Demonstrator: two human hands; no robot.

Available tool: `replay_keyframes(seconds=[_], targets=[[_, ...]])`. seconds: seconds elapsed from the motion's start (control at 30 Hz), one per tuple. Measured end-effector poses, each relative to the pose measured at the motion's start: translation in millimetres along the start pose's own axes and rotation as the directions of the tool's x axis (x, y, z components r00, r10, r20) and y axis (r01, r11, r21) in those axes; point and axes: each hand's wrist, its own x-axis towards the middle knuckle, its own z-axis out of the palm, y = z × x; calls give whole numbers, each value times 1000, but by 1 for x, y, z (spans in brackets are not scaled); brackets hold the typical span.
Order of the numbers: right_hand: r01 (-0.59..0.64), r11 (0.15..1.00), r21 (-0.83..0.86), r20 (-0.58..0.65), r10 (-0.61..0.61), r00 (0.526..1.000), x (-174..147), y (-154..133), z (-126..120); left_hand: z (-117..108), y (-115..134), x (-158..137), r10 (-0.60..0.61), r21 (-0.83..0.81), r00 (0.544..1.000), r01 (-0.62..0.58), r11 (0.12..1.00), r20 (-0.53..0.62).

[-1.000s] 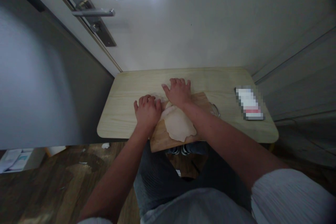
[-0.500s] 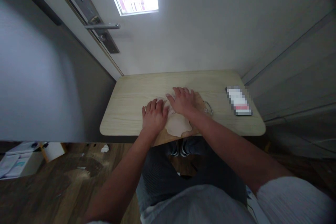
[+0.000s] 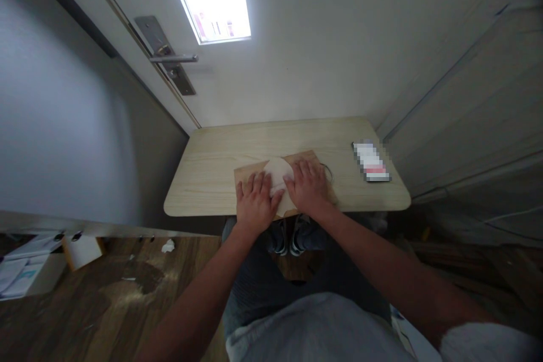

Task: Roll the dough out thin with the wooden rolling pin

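Observation:
A pale, flat, rounded sheet that looks like dough (image 3: 279,169) lies on a wooden board (image 3: 243,174). My left hand (image 3: 257,203) rests palm down over the sheet's left side and the board, fingers spread. On the other side, my right hand (image 3: 309,185) lies flat with its fingers apart, covering the sheet's right side and part of the board. The two thumbs come close together over a fold or crease in the sheet. From the board's right end a metal ring handle (image 3: 330,172) sticks out. Part of the sheet is hidden under my hands.
The board sits at the front edge of a small light-wood table (image 3: 199,181). A phone-like object with a blurred screen (image 3: 371,162) lies on the table's right side. Behind stands a door with a metal lever handle (image 3: 176,59). Papers (image 3: 25,271) are at the lower left.
Both hands have drawn back toward me, and the right hand has shifted right. More of the board's far edge and the sheet's rounded far end now show. The camera view has shifted slightly.

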Motion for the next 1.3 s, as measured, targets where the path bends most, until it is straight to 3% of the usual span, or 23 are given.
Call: replay_keyframes(seconds=[0.4,0.9,1.1,1.3], targets=[[33,999,27,-41,-32,999,-68,1,-16,-6,-6,-10,99,-26,995,-99,995,9],[90,994,66,14,-91,996,-109,-1,-21,-9,-13,-35,138,-100,990,-135,986,23],[119,986,119,-15,-118,993,-112,1,-24,-5,-19,-36,169,-130,985,-170,977,-19],[131,964,232,-100,-110,989,-85,21,-20,-4,-23,-26,221,-146,971,-231,962,-87]])
